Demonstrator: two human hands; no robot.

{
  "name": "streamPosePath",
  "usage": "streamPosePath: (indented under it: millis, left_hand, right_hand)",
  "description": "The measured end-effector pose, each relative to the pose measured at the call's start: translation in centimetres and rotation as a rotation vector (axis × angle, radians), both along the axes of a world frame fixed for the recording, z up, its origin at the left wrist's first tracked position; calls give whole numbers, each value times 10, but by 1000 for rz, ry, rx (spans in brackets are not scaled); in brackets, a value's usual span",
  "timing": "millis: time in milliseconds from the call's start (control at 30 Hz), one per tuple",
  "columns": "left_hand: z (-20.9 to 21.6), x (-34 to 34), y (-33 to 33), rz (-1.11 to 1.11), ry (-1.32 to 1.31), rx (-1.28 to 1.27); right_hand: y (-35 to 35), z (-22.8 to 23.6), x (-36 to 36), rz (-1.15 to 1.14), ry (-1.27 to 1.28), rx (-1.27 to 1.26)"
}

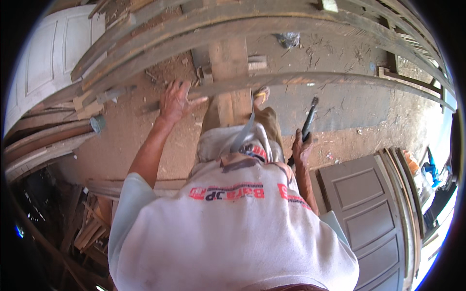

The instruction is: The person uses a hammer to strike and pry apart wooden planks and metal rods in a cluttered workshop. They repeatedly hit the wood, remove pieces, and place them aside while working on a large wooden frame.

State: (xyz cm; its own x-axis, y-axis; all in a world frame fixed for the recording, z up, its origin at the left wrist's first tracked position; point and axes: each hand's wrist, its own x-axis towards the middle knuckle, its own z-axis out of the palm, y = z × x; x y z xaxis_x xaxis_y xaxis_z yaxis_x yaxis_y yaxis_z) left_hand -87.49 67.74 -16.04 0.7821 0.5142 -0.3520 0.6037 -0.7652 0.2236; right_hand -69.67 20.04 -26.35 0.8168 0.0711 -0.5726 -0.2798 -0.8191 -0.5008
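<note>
My left hand (174,103) grips a long narrow wooden batten (310,78) near its left end, thumb out along the near edge and fingers bent over the far side. That batten runs to the right across a wide upright-running board (229,58) in front of my legs. To the right, my right hand (302,147) is closed round a slim dark tool (309,118) with a narrow metal-looking end pointing away from me; its exact kind is unclear. A grey tapered strip (244,132) lies against the front of my clothing.
Several long timbers (208,39) span the far side. A white panelled door (53,53) stands far left, a brown panelled door (371,208) near right. Stacked boards (48,140) lie left, and wood scraps (92,225) lower left. A plastic bag (290,40) rests on the dirt floor.
</note>
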Motion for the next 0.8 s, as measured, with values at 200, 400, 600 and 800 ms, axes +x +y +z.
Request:
streamPosePath:
  millis: [200, 400, 600, 800]
  left_hand:
    - [0, 4, 1, -77, -176, 157]
    - [4, 3, 0, -120, -325, 75]
    - [23, -36, 11, -189, -776, -48]
    - [55, -159, 71, 175, -744, 65]
  right_hand:
    - [68, 101, -8, 14, -385, 308]
    - [127, 134, -11, 163, -43, 297]
    - [160, 135, -31, 185, -66, 204]
    - [175, 132, -53, 89, -183, 256]
